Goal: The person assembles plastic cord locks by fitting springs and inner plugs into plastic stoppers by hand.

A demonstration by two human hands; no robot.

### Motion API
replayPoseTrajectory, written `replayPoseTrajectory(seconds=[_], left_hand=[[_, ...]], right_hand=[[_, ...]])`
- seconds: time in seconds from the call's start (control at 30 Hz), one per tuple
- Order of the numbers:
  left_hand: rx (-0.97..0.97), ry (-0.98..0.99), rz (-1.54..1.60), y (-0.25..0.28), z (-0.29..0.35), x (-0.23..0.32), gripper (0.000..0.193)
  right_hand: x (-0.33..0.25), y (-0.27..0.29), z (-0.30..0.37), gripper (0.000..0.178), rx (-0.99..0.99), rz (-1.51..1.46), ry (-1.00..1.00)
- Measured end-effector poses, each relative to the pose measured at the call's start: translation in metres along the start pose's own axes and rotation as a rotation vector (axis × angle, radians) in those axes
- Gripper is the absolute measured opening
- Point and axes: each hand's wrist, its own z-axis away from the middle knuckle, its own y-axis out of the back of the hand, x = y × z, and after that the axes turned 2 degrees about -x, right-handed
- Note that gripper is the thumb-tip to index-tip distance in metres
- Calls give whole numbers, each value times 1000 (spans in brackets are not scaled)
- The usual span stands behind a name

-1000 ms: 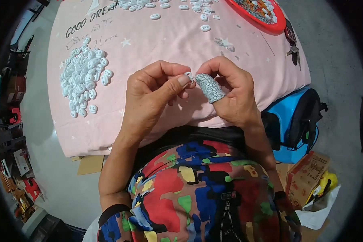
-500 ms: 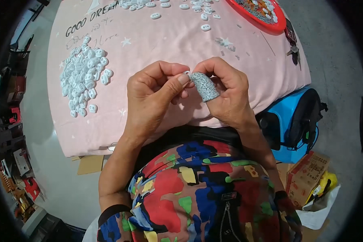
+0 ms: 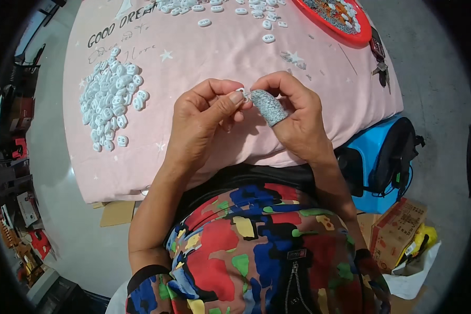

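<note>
Over the middle of the pink cloth, my left hand (image 3: 198, 118) pinches a small white plastic piece (image 3: 244, 93) between thumb and forefinger. A hole shows in that piece; the rest is covered by the fingers. Close beside it, my right hand (image 3: 302, 116) has its thumb and forefinger drawn together at the piece's right side. A grey speckled knitted sleeve (image 3: 269, 108) covers the right thumb. Whatever lies between those right fingertips is too small to name. To the left is a heap of white oval two-holed pieces (image 3: 107, 102).
More white two-holed pieces (image 3: 204, 23) lie scattered along the far side. A red dish (image 3: 345, 37) at the far right holds small grey, orange and white parts. Near it are small grey bits (image 3: 297, 64) and keys (image 3: 381, 68). A blue bag (image 3: 379, 157) stands beyond the right edge.
Both hands have shifted slightly, and the right fingertips have drawn a little to the right. More of the white piece shows between the hands now.
</note>
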Motion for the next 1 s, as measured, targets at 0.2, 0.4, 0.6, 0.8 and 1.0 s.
replayPoseTrajectory(seconds=[0.2,0.4,0.6,0.8,1.0], left_hand=[[-16,11,6,1,-1,-3,16],[-41,7,47,5,-4,-6,16],[-29,-11,62,6,-3,-8,15],[-11,-5,78,4,-6,-6,16],[-20,21,85,5,-6,-4,16]], right_hand=[[4,3,-2,12,10,211,76],[8,-4,-4,14,26,206,93],[11,-10,-4,15,54,168,125],[8,-7,-6,16,45,-22,15],[11,1,-7,17,43,-11,-12]])
